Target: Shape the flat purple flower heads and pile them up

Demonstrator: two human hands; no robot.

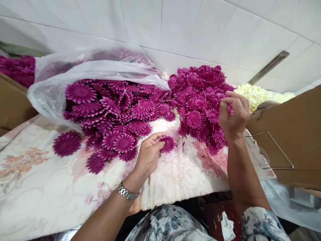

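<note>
Between the thumb and fingers of my left hand is a purple artificial flower with pale petal tips, held just above the cloth. My right hand is raised at the right edge of a heap of purple artificial flowers, its thumb and fingers pinched together. Purple shows by those fingertips, but whether it is a held piece or part of the heap I cannot make out. Left of my left hand, flat layered flower pieces spill from a clear plastic bag. One loose flower piece lies apart on the cloth.
A floral tablecloth covers the table, which stands against a white tiled wall. Cardboard boxes flank it at left and right. A bent metal wire sits by the right box, with pale yellow flowers behind.
</note>
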